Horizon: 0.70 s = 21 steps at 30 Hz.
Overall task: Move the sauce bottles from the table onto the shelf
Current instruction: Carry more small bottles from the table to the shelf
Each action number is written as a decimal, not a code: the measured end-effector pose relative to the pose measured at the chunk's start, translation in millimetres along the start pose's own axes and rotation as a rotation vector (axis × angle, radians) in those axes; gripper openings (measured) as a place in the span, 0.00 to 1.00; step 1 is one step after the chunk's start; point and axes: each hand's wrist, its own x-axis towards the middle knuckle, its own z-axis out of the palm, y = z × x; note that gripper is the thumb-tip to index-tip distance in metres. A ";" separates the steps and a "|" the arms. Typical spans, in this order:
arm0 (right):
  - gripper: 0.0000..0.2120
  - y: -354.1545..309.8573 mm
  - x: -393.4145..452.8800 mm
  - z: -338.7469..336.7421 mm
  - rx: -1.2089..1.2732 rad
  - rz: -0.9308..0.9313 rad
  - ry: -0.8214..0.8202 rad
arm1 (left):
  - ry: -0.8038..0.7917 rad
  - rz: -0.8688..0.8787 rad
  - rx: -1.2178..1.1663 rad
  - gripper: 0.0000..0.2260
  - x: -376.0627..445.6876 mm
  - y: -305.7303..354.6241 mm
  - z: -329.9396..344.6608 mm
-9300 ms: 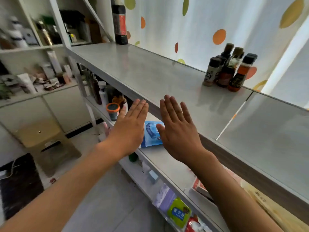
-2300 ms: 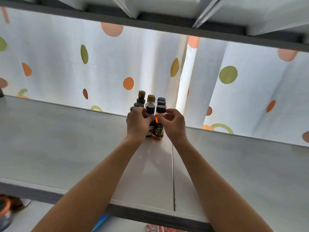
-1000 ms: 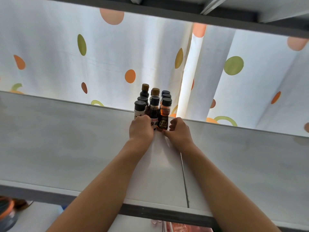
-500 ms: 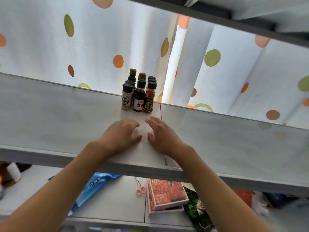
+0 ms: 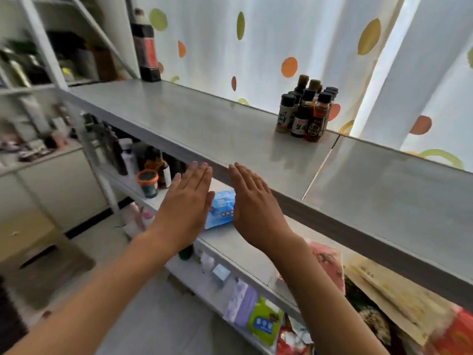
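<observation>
Several small sauce bottles with dark caps stand upright in a tight cluster at the back of the grey shelf, against the dotted curtain. My left hand and my right hand hover side by side in front of the shelf's front edge, below the board. Both are flat with straight fingers and hold nothing. They are well short of the bottles.
A tall dark bottle stands at the shelf's far left end. The lower shelf carries a blue packet, an orange-lidded jar and several bottles. Packets and paper bags fill the shelves at lower right. Cabinets stand at left.
Both hands let go of the bottles and drew back off the shelf to in front of its edge, fingers now straight. The view pulled back and swung left; the bottles stay clustered.
</observation>
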 end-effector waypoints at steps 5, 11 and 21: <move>0.35 -55.1 4.1 35.9 0.083 -0.165 -0.116 | -0.026 -0.238 -0.043 0.30 -74.2 -31.7 -14.2; 0.34 -149.2 8.5 74.3 0.156 -0.420 -0.173 | 0.009 -0.481 -0.001 0.31 -171.3 -86.1 -35.5; 0.32 -327.4 -44.7 132.5 0.224 -0.729 -0.284 | 0.109 -0.852 0.042 0.25 -364.8 -151.1 -94.6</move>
